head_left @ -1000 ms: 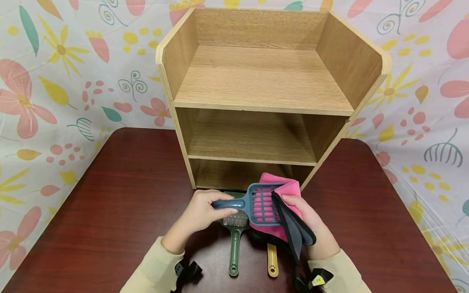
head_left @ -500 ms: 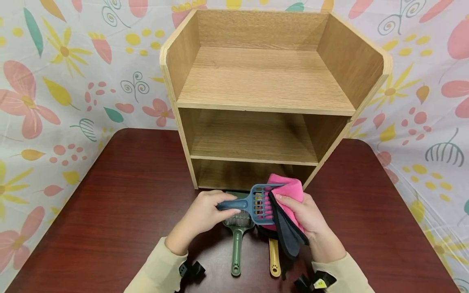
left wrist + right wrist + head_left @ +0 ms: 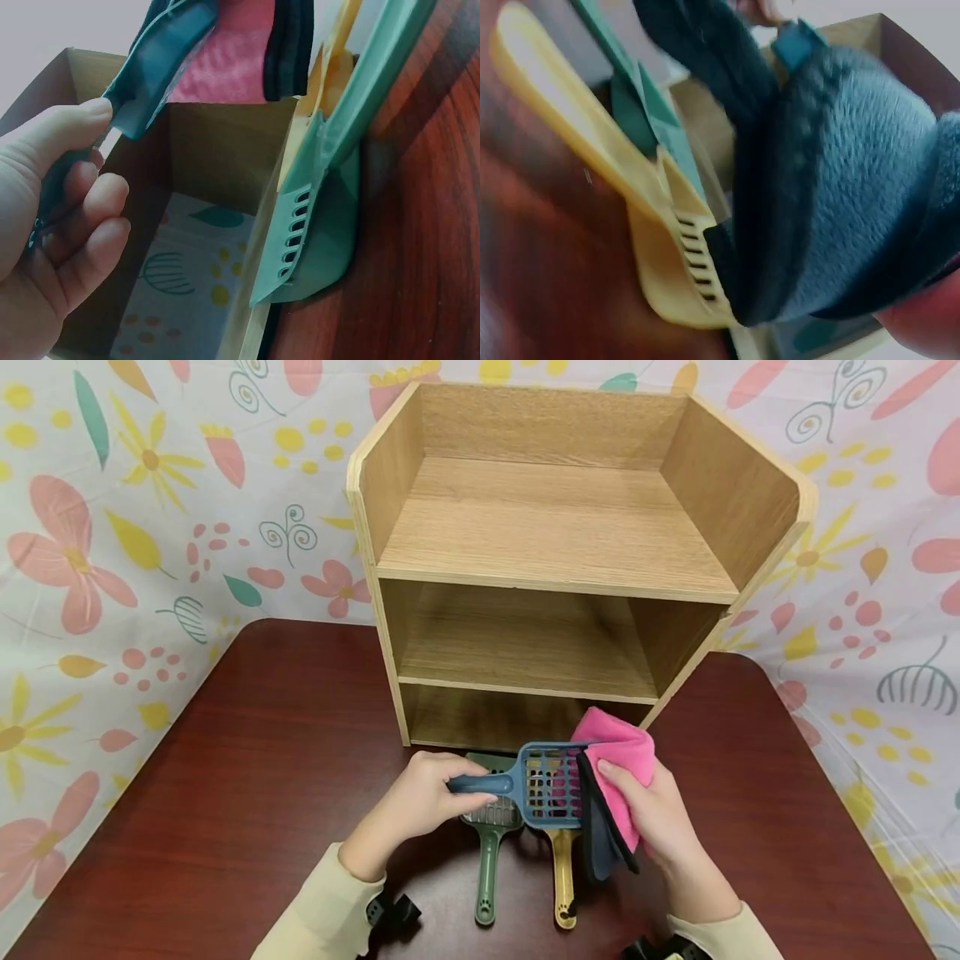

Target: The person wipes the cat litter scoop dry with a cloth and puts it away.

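Observation:
In the head view my left hand (image 3: 420, 797) pinches the handle of a blue slotted litter scoop (image 3: 495, 783), held level above the table. My right hand (image 3: 660, 818) grips a folded cloth (image 3: 618, 752), pink on one face and dark grey on the other, with a black border. The cloth wraps the far right edge of the scoop's head. Beneath lie a green litter scoop (image 3: 487, 868) and a yellow litter scoop (image 3: 563, 877), their heads partly hidden. The right wrist view is filled largely by the cloth's grey side (image 3: 862, 180).
A wooden shelf unit (image 3: 555, 527) stands just behind the hands, its front close to the scoops. Dark red-brown table (image 3: 262, 793) surface extends to both sides. A flower-patterned sheet (image 3: 150, 552) hangs behind.
My right hand has moved right with the cloth, sliding it from under the slots to the scoop's right edge. More slots and the yellow scoop now show. My left hand keeps its grip.

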